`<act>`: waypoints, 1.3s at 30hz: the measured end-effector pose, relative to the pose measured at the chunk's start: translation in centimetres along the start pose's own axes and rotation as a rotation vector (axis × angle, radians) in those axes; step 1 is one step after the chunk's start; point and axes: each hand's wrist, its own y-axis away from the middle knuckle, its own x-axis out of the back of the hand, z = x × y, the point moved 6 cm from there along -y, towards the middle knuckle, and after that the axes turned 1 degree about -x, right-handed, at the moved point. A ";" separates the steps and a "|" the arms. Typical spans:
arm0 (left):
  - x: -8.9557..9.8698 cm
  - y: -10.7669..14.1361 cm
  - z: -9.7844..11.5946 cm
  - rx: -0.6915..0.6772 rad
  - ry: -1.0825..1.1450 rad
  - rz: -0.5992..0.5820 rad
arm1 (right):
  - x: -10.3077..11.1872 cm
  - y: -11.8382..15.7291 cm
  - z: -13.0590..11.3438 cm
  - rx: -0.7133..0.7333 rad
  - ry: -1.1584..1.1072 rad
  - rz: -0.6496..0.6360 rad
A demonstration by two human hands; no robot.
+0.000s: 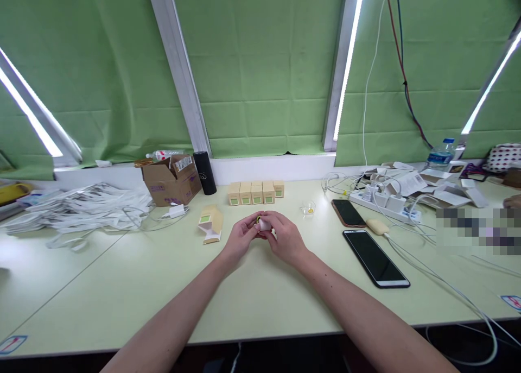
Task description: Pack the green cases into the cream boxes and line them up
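A small white object (264, 225) with a yellow-green and dark end is held between both hands near the middle of the table. My left hand (241, 234) pinches its left end, and my right hand (284, 235) closes round its right side. Some red shows under the fingers; its shape is hidden. Left of my hands lies an open kraft paper box (210, 223) with a green label. Behind them stands a row of several small kraft boxes (256, 193) with green labels. A clear plastic piece (308, 209) with a yellow spot sits to the right.
Two phones (376, 258) (348, 213) and a cream adapter (377, 227) lie right, with cables and a power strip (385, 206) behind. A carton (171, 182), black cylinder (204, 173) and white cable bundles (89, 207) are at left. A person's hand (512, 201) shows far right.
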 end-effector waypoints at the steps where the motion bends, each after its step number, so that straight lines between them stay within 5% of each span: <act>1: 0.0 0.0 0.0 0.005 0.001 0.013 | 0.0 0.0 0.0 0.008 -0.001 -0.001; 18: -0.2 0.0 0.5 -0.067 -0.102 0.205 | 0.2 -0.4 -1.0 0.111 0.064 0.015; 39: 0.1 0.2 -0.4 -0.029 -0.002 0.071 | 0.0 0.2 -0.6 0.112 0.156 0.008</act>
